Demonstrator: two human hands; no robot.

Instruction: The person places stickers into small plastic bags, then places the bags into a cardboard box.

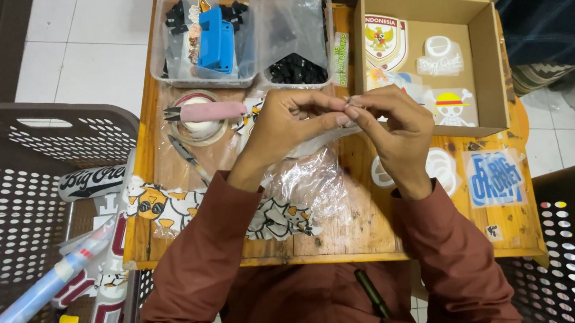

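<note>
White tiled floor (84, 54), small wooden table (348, 225), dark plastic baskets (7, 207) alongside

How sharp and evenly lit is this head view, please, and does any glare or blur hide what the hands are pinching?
Head view: lighting is even and soft, with only faint shadows under the left hand and right hand; the clear plastic bag on the wooden table gives white glare; the tiny item at the fingertips is too small to identify; the basket edges bow slightly from lens distortion.
</note>
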